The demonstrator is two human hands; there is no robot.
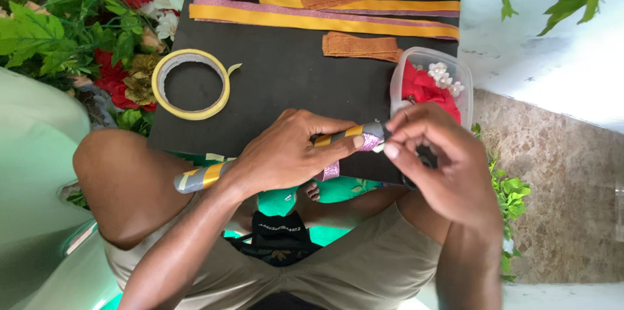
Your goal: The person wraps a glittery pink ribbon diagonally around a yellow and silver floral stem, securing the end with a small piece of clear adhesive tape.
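Head camera looks down at a black board (286, 82) lying across the person's knees. The left hand (286, 154) is wrapped tight around a grey stick (198, 177) at the near edge of the board, so the stick stays put. The stick has yellow bands on it. The right hand (435, 160) pinches the far tip of the stick with finger and thumb, and a bit of pink glitter ribbon (333, 169) hangs under it (it looks like the ribbon goes around the stick). A roll of yellow tape (190, 84) lies flat at the left side of the board, close enough to grab. A clear tub (429, 82) of red flowers sits at the board's right side. Long yellow and pink strips (325, 19) lie across the far part of the board, out of the way.
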